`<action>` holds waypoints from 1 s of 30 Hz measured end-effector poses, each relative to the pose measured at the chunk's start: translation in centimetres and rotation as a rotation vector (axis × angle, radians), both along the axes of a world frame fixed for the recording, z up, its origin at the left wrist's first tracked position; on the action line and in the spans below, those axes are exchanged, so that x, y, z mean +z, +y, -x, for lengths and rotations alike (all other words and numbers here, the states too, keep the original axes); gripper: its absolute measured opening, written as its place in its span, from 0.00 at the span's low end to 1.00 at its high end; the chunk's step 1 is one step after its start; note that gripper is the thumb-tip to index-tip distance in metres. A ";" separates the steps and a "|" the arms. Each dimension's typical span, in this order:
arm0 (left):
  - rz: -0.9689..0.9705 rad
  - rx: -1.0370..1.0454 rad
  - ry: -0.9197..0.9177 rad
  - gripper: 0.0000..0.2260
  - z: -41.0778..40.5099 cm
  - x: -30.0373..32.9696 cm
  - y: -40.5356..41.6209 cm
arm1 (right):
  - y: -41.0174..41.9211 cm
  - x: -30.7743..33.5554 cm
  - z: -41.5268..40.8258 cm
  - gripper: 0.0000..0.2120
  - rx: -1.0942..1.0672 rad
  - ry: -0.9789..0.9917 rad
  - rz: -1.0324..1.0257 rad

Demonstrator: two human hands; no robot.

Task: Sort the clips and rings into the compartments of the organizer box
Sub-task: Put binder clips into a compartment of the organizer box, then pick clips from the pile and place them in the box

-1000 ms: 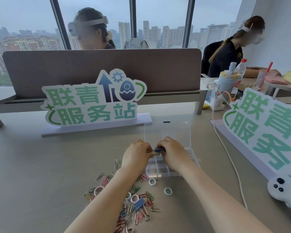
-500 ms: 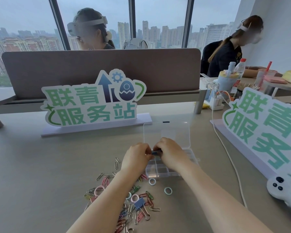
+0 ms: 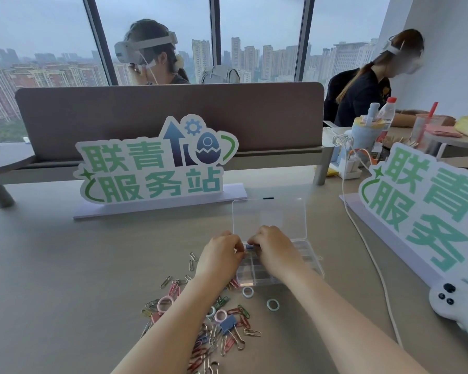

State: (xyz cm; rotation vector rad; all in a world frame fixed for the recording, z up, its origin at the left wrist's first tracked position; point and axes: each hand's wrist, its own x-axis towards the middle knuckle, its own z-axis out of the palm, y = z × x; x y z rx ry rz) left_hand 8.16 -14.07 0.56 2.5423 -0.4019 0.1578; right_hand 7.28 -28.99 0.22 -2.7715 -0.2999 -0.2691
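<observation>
Small blue clip (image 3: pixel 249 247) sits between your two hands, over the back left compartments of the clear organizer box (image 3: pixel 312 265). Box lid (image 3: pixel 269 217) stands open behind, tilted back, a dark latch mark at its top edge. No writing legible on box or clip.

Your left hand (image 3: pixel 220 256) is curled, fingertips pinching the clip's left end. Your right hand (image 3: pixel 272 248) is curled too, fingertips on its right end. Both grasp the same clip.

Loose pile of coloured paper clips (image 3: pixel 208 333) lies on the table (image 3: pixel 52 279) under your left forearm, with a blue binder clip (image 3: pixel 227 323) and pink rings (image 3: pixel 164 303) in it. Two pale rings (image 3: pixel 247 292) lie just in front of the box.

Standing sign (image 3: pixel 152 168) behind reads 联青服务站; a second sign (image 3: pixel 427 201) at right shows the same characters. White cable (image 3: pixel 368 252) runs between box and right sign. White controller (image 3: pixel 454 300) at far right.
</observation>
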 end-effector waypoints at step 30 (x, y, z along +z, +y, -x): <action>0.065 0.111 -0.029 0.07 8.4 -0.1 8.8 | 6.4 1.1 6.5 0.16 0.171 0.012 0.135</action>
